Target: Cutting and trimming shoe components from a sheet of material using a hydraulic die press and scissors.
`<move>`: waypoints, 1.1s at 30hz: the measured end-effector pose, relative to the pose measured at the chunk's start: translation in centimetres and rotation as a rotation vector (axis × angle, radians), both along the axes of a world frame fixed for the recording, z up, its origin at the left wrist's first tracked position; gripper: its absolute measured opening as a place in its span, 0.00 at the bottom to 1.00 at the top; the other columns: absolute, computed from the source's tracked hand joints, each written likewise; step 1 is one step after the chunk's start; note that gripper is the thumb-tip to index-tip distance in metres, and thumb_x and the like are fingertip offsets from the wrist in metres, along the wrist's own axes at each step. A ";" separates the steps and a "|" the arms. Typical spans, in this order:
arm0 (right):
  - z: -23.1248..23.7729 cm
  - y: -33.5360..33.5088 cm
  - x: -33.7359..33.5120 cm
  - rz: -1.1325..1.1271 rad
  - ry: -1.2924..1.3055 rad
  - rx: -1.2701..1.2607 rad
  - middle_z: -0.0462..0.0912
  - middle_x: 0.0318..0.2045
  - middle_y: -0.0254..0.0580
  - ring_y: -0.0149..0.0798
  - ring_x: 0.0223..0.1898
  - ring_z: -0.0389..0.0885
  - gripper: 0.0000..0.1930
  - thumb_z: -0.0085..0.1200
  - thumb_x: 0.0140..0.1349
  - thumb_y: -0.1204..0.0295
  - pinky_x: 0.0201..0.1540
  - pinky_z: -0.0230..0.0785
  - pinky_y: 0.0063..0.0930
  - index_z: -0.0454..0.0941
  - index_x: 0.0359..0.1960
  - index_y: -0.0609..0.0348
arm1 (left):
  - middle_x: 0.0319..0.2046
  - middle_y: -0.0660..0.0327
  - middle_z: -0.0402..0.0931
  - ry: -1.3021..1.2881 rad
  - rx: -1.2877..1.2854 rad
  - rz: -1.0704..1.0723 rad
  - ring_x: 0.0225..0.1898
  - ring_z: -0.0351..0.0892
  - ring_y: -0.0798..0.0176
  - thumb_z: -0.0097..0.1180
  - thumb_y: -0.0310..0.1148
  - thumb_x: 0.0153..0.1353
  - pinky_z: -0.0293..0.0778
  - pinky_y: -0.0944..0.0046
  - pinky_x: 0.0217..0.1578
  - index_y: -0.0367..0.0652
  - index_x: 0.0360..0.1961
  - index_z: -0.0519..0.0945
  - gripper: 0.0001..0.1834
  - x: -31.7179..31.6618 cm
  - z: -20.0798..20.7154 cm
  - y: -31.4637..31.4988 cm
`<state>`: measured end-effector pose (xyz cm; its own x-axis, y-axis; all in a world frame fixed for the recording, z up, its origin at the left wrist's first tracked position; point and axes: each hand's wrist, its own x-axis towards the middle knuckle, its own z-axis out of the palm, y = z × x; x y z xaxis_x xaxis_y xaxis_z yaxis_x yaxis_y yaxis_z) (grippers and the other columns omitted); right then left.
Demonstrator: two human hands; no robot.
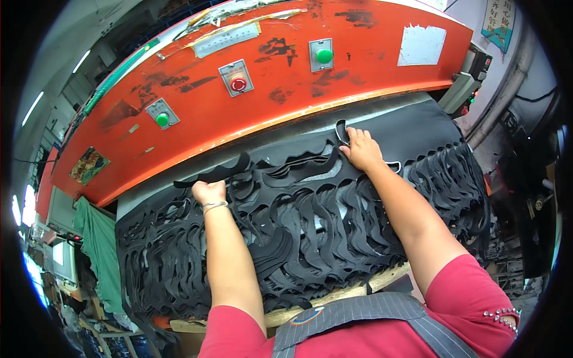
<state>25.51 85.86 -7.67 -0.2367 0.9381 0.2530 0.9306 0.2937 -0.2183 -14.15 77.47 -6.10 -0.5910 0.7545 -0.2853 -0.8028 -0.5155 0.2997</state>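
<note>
My left hand (209, 192) grips a curved black strip (230, 167), which stretches out above the wrist; most of the fingers are hidden. Farther right, my right hand (363, 149) has its fingers closed on a narrow, curved cutting die (341, 131) with a pale metal edge. The die's other end (394, 166) seems to show beyond the right wrist. Under both hands lies a thick black sheet (406, 128), uncut at the right. Wavy cut-outs run through its middle, where loose curved black pieces (310, 167) lie. A small stack of cut pieces (274, 247) rests between my forearms.
Just beyond my hands rises an orange press beam (268, 89) with green buttons (324, 56) and a red button (238, 83). Wavy scrap webbing (173, 256) hangs over the near edge. A green cloth (98, 250) hangs at left, and a grey control box (459, 89) sits at right.
</note>
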 end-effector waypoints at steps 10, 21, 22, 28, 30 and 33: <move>3.4 -3.3 -11.3 0.548 0.112 0.070 0.68 0.60 0.47 0.46 0.65 0.60 0.34 0.55 0.56 0.49 0.65 0.51 0.45 0.68 0.59 0.59 | 0.33 0.57 0.73 0.041 -0.117 0.001 0.38 0.74 0.58 0.39 0.27 0.58 0.71 0.51 0.48 0.39 0.33 0.73 0.09 4.3 0.3 -1.2; -1.6 -5.2 -20.9 0.613 -0.077 -0.136 0.59 0.68 0.33 0.40 0.71 0.51 0.23 0.37 0.66 0.61 0.70 0.37 0.53 0.66 0.64 0.36 | 0.13 0.68 0.59 0.318 0.023 0.096 0.15 0.58 0.68 0.42 0.27 0.60 0.62 0.64 0.23 0.50 0.19 0.67 0.12 6.2 1.4 -3.3; -2.1 -4.9 -20.7 0.604 -0.080 -0.140 0.59 0.68 0.33 0.40 0.71 0.51 0.23 0.37 0.66 0.61 0.70 0.37 0.53 0.66 0.64 0.36 | 0.13 0.69 0.59 0.340 0.071 0.043 0.15 0.57 0.69 0.43 0.28 0.59 0.59 0.66 0.22 0.50 0.17 0.66 0.12 6.2 1.8 -3.7; -2.0 -5.1 -20.9 0.599 -0.132 -0.125 0.57 0.69 0.35 0.41 0.72 0.49 0.23 0.43 0.64 0.65 0.70 0.38 0.53 0.69 0.61 0.52 | 0.16 0.70 0.54 1.238 0.571 0.424 0.18 0.51 0.72 0.43 0.28 0.58 0.53 0.69 0.24 0.49 0.20 0.63 0.10 -0.1 23.0 -16.6; -1.0 -5.4 -20.2 0.654 -0.089 -0.240 0.55 0.70 0.42 0.45 0.72 0.47 0.28 0.44 0.65 0.56 0.70 0.37 0.54 0.62 0.65 0.51 | 0.16 0.67 0.57 1.520 0.306 0.341 0.17 0.54 0.70 0.43 0.28 0.57 0.56 0.68 0.22 0.46 0.22 0.66 0.07 0.7 23.7 -18.7; 1.6 -6.3 -14.4 0.636 0.052 -0.184 0.56 0.68 0.51 0.50 0.71 0.48 0.34 0.48 0.62 0.47 0.69 0.36 0.56 0.58 0.68 0.43 | 0.19 0.57 0.70 2.196 -0.077 0.112 0.20 0.70 0.60 0.46 0.25 0.51 0.68 0.63 0.22 0.41 0.25 0.74 0.04 2.8 18.0 -20.0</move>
<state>11.08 79.53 -6.03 -0.7502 0.6488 0.1278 0.5755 0.7357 -0.3571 -11.40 57.44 11.89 0.0445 0.7274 0.6847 0.7615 -0.4683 0.4480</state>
